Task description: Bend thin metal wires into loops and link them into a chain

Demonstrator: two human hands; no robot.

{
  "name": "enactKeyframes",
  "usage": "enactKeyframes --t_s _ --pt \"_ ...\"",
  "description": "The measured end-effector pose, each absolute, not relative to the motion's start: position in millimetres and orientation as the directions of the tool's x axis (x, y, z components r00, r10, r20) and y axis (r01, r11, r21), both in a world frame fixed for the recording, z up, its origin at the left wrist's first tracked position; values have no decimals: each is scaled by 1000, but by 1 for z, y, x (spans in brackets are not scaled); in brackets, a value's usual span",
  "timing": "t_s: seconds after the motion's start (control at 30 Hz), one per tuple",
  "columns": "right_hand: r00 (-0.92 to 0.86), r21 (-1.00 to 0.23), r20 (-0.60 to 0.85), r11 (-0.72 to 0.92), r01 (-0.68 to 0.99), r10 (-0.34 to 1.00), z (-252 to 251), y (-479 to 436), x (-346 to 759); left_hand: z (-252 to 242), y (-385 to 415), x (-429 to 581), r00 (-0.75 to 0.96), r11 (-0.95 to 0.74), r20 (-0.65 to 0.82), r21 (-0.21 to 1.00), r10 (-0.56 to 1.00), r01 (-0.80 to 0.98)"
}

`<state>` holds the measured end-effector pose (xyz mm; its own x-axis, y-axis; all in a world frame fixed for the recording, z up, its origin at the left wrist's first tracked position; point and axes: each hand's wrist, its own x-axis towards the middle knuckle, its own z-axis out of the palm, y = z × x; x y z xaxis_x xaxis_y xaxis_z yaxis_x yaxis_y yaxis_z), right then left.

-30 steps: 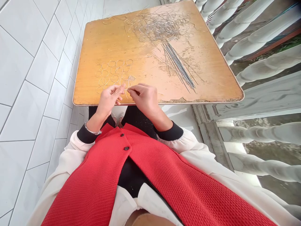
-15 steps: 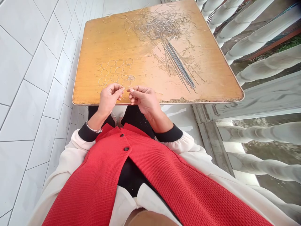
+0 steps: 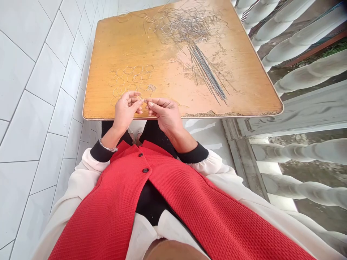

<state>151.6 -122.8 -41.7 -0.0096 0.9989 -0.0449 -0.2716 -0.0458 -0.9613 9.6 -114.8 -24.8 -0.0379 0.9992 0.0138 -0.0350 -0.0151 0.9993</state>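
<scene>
Both hands meet over the front edge of the wooden table (image 3: 108,47), fingertips pinched close together. My left hand (image 3: 127,110) is closed on a thin wire, of which only a little shows at the fingers. The tips of my right hand (image 3: 166,113) pinch the same wire from the other side; its full shape is hidden. Just beyond lie several thin wire rings (image 3: 132,87), loosely set out in rows. Beside them sits a small heap of short metallic bits (image 3: 152,87), too fine to make out.
A bundle of straight grey wires (image 3: 207,70) lies right of my hands. Behind it spreads a tangled pile of wire (image 3: 189,27). White tiled wall (image 3: 54,104) runs along the left, and a white balustrade (image 3: 300,47) borders the right.
My fingertips have drawn closer together, the right hand shifting slightly left. The wires and rings on the table lie as before.
</scene>
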Motion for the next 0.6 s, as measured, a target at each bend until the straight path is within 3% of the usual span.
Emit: enactKeyframes --t_s 0.3,0.37,0.43,0.5,0.6 --pt "-37 -972 36 27 -233 999 -55 -126 154 -15 -113 9 -36 43 -45 998 998 -56" --pt "15 -987 124 125 -98 992 -60 -128 154 -14 -112 10 -60 51 -55 997 997 -61" --pt "60 -957 266 256 138 962 -63 -129 153 -14 -112 11 -78 52 -58 996 995 -77" --pt "43 -859 391 348 375 919 -65 -129 153 -15 -112 12 -85 52 -60 994 995 -92" --pt "-38 -695 484 410 590 874 -70 -126 154 -14 -113 13 -85 58 -65 994 994 -88"
